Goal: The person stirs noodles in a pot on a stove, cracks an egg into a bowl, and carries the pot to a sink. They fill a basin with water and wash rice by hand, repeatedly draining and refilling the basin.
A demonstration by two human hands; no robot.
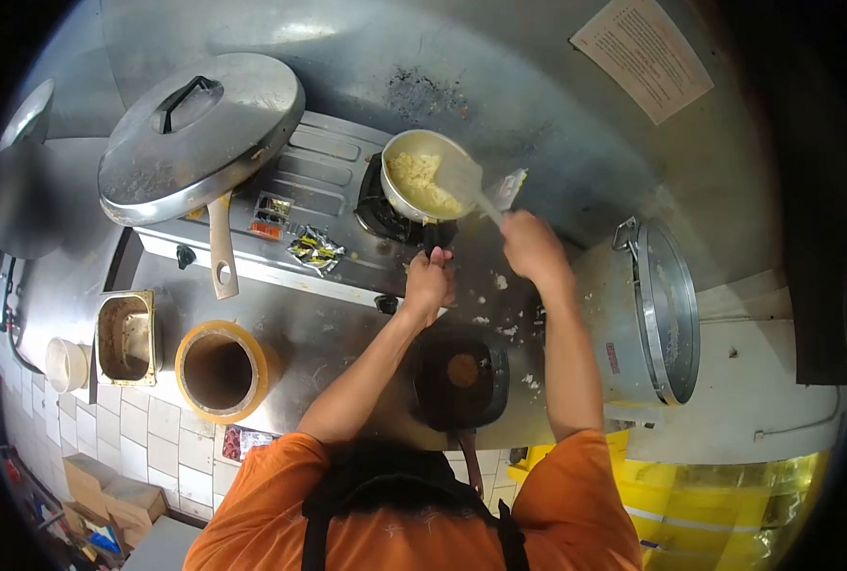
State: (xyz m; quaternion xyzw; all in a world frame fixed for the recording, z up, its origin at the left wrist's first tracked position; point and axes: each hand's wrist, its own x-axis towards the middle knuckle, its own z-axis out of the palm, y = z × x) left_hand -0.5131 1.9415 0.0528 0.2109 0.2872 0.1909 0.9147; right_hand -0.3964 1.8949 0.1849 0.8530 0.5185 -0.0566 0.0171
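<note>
wall notice [642, 55], print too small to read

Dull, smeared steel across the worktop [338, 333]; matt grey metal on the lid [200, 133] near its left edge, pale wood on the handle [221, 252]; shiny metal pot [395, 195], translucent plastic spatula [466, 181], glossy foil sachets [316, 249].

I see the noodle pot [426, 177] on the stove [328, 181] at twelve o'clock, the big lid [200, 133] at ten, a small pan [462, 381] at six.
</note>
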